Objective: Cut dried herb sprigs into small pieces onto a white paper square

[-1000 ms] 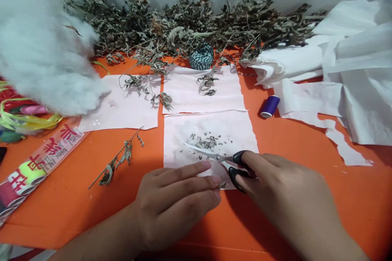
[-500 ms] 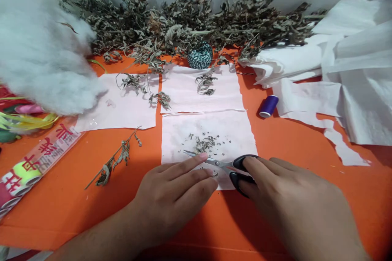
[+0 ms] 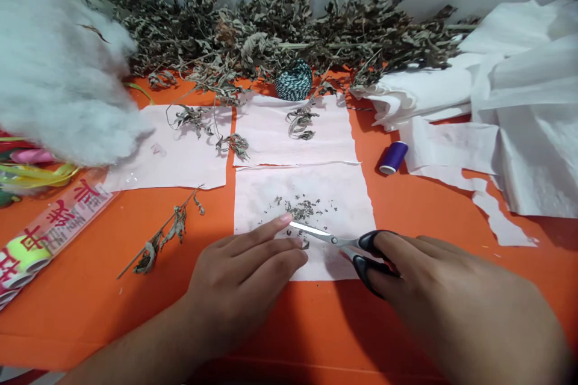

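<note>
My right hand [image 3: 433, 289] holds black-handled scissors [image 3: 333, 240] by their loops, the blades pointing left over the front white cloth [image 3: 347, 192]. My left hand [image 3: 248, 277] reaches over the cloth's front left part, its fingers stretched out and the index fingertip by the blade tips. Crumbled dry leaf bits [image 3: 304, 210] lie in a small scattered heap just beyond the blades. A small leaf piece [image 3: 305, 245] shows beside the left middle fingertip. Whether anything is under the left fingers is hidden.
Dried stems [image 3: 271, 30] lie along the back with a twine ball [image 3: 294, 80]. White stuffing [image 3: 58, 84] and packaged thread [image 3: 58, 222] are at left. A purple spool [image 3: 394, 157] and white cloths [image 3: 537, 144] are at right. A leafy twig [image 3: 156, 243] lies front left.
The scissors and my right hand have moved right, drawing the blades back from my left fingers. My left hand has shifted slightly left. The whole view has also shifted a little.
</note>
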`<state>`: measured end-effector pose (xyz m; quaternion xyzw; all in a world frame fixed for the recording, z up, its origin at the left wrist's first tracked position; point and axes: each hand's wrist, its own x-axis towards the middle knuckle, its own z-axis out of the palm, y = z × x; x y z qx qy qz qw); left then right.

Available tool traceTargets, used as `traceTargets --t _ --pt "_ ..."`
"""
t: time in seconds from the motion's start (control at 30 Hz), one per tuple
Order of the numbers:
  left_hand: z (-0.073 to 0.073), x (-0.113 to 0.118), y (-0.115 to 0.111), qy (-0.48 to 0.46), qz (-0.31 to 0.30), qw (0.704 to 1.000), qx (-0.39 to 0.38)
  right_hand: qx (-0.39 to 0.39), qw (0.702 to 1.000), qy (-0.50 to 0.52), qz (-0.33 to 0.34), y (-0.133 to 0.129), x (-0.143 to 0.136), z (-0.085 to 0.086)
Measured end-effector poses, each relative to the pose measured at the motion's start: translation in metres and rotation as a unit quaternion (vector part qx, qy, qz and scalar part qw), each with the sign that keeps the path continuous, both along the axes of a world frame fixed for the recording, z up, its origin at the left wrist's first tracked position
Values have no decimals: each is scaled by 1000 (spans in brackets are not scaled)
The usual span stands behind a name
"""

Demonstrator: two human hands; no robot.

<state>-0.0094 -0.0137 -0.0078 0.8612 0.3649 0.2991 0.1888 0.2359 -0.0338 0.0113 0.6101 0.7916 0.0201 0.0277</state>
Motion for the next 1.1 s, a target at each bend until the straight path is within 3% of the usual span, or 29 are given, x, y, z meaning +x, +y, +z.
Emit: traceTargets --t 0.13,0.23,0.37,0.43,0.53,0.6,0.67,0.77,0.87,1.1 --pt "2 -1 0 -23 16 1000 -3 6 1000 -5 -2 3 3 -1" --pt "2 0 0 -54 31 998 -28 13 998 56 -4 9 3 -2" --pt "8 6 0 -133 108 970 -173 -33 977 211 -4 17 -4 1" --pt "14 9 1 -206 176 917 -292 -83 955 285 -1 20 -8 3" --pt "21 12 5 -337 244 791 -449 -133 925 355 20 21 -12 6" --pt "24 12 9 -397 259 720 -507 -116 924 364 23 21 -12 5" --pt "25 12 12 -427 263 683 -531 -59 935 351 6 20 -11 2" --pt "24 10 14 -432 274 677 -530 18 950 311 -10 19 -8 -3" --pt "20 7 13 -425 264 685 -530 40 952 305 13 19 -6 -6" --pt "15 3 12 -445 223 697 -516 -101 919 376 60 20 -11 4"
